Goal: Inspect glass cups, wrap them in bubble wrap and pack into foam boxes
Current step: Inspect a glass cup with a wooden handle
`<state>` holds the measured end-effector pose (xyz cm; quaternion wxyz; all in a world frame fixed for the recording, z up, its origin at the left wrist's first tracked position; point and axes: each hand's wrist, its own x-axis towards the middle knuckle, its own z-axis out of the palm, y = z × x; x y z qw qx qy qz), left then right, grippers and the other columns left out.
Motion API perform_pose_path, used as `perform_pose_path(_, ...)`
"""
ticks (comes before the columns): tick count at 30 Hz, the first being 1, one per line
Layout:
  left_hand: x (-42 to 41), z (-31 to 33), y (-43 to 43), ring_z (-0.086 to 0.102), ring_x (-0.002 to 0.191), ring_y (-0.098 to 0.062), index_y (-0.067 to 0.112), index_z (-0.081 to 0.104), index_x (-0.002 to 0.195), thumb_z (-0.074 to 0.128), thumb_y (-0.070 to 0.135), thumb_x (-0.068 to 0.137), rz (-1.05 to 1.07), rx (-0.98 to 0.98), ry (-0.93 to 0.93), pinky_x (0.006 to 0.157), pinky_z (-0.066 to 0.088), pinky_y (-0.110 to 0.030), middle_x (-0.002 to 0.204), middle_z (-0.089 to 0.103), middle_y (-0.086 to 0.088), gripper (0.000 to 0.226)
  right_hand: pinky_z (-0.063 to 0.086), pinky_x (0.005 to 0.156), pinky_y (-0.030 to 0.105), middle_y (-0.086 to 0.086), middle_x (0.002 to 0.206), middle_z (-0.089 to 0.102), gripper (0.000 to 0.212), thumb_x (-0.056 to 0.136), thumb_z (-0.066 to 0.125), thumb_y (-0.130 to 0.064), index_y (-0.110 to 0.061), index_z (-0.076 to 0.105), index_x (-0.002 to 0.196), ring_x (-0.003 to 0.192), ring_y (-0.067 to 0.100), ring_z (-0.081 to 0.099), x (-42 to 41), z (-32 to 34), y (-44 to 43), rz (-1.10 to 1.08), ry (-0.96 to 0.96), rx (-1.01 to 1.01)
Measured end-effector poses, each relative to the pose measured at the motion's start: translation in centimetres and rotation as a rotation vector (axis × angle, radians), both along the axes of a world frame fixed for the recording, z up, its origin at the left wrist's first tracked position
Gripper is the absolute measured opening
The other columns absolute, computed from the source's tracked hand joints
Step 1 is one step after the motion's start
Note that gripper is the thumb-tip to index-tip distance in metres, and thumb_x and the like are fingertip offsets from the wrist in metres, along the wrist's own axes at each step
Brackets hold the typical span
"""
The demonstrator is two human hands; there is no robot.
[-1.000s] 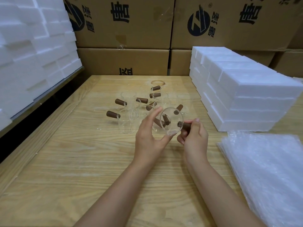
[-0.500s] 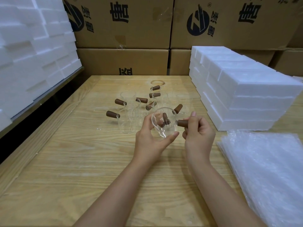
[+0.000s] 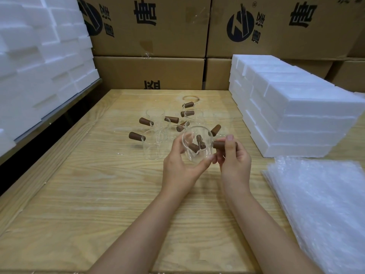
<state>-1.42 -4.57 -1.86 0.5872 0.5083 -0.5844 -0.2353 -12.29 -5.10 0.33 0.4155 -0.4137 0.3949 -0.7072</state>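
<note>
A clear glass cup (image 3: 197, 144) with a brown wooden handle is held above the middle of the wooden table (image 3: 83, 194), its mouth turned toward me. My left hand (image 3: 179, 165) cups its body between thumb and fingers. My right hand (image 3: 234, 157) pinches the brown handle on the cup's right side. Behind them stand several more glass cups (image 3: 156, 133) with brown handles, clustered on the table. A stack of bubble wrap sheets (image 3: 324, 204) lies at the right. White foam boxes (image 3: 292, 115) are stacked behind it.
More white foam boxes (image 3: 39, 62) are piled high along the left, past a dark gap beside the table. Large printed cardboard cartons (image 3: 150, 28) form a wall at the back.
The cup has been lifted slightly and tilted between both hands, its rim turning more upward and toward me. The grips of both hands stay the same.
</note>
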Motion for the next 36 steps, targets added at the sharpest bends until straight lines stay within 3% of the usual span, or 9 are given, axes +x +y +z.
perform_pose_path(5,-0.3,0.4,0.4,0.059,0.099,0.009,0.047,0.046,0.121,0.077,0.049,0.061,0.0,0.018,-0.012,0.087,0.042,-0.008,0.097,0.066,0.016,0.067,0.042,0.044,0.02,-0.006,0.06,0.061,0.018,0.092,0.06,-0.024,-0.014,0.066,0.078,0.048,0.007,0.048,-0.4,0.1,-0.3,0.03,-0.125,-0.003)
perform_pose_path(9,-0.3,0.3,0.3,0.056,0.094,0.007,0.034,0.036,0.144,0.077,0.061,0.052,-0.045,0.045,-0.063,0.084,0.04,-0.008,0.093,0.06,0.014,0.104,0.043,0.042,0.019,-0.003,0.057,0.063,0.03,0.089,0.065,-0.029,-0.023,0.066,0.06,0.046,0.006,0.05,-0.6,-0.2,-0.5,-0.052,-0.11,0.071)
perform_pose_path(12,-0.4,0.1,0.4,0.055,0.095,0.005,0.036,0.022,0.15,0.076,0.063,0.051,-0.102,0.095,-0.127,0.083,0.041,-0.01,0.095,0.058,0.014,0.117,0.042,0.042,0.018,-0.003,0.049,0.059,0.032,0.09,0.064,-0.031,-0.014,0.061,0.063,0.042,0.007,0.048,-0.9,-0.4,-0.6,-0.09,-0.084,0.121)
perform_pose_path(16,-0.3,-0.1,0.3,0.058,0.087,0.008,0.038,0.032,0.136,0.065,0.071,0.056,-0.127,0.155,-0.066,0.072,0.04,-0.006,0.096,0.061,0.012,0.093,0.037,0.036,0.018,-0.003,0.047,0.056,0.032,0.094,0.059,-0.024,-0.008,0.055,0.067,0.038,0.008,0.044,-1.3,-0.7,-1.1,-0.046,-0.031,0.152)
perform_pose_path(19,0.1,-0.3,0.1,0.057,0.08,0.003,0.036,0.035,0.121,0.078,0.049,0.067,-0.125,0.189,-0.094,0.072,0.04,-0.012,0.091,0.063,0.009,0.07,0.036,0.038,0.019,-0.006,0.05,0.057,0.029,0.097,0.053,-0.019,-0.008,0.053,0.071,0.043,0.007,0.045,-1.5,-1.2,-1.3,-0.01,0.049,0.182)
perform_pose_path(21,0.3,-0.6,0.0,0.059,0.085,0.001,0.035,0.034,0.117,0.083,0.039,0.07,-0.132,0.222,-0.137,0.074,0.041,-0.012,0.096,0.064,0.011,0.068,0.04,0.046,0.02,-0.008,0.054,0.062,0.028,0.098,0.051,-0.022,-0.012,0.055,0.072,0.048,0.003,0.05,-1.8,-1.6,-1.4,-0.024,0.164,0.207)
perform_pose_path(25,0.3,-0.7,-0.1,0.061,0.09,0.002,0.042,0.029,0.109,0.083,0.042,0.067,-0.111,0.244,-0.214,0.07,0.039,-0.005,0.101,0.066,0.014,0.068,0.044,0.063,0.025,-0.011,0.061,0.067,0.027,0.096,0.051,-0.026,-0.015,0.057,0.073,0.055,-0.002,0.056,-2.3,-2.1,-1.4,-0.077,0.34,0.212)
perform_pose_path(32,0.2,-0.7,-0.3,0.061,0.1,-0.011,0.038,0.027,0.109,0.083,0.044,0.067,-0.093,0.285,-0.307,0.084,0.044,-0.026,0.107,0.063,0.013,0.07,0.039,0.054,0.006,-0.011,0.068,0.067,0.026,0.096,0.051,-0.027,-0.015,0.058,0.074,0.069,0.006,0.061,-2.6,-2.5,-1.3,-0.155,0.572,0.233)
perform_pose_path(36,0.2,-0.6,-0.3,0.062,0.101,-0.017,0.038,0.027,0.108,0.083,0.043,0.066,-0.074,0.295,-0.339,0.092,0.047,-0.034,0.104,0.062,0.011,0.071,0.043,0.062,0.017,-0.003,0.076,0.068,0.025,0.097,0.048,-0.023,-0.01,0.06,0.08,0.077,0.015,0.062,-2.5,-2.2,-1.1,-0.154,0.714,0.249)
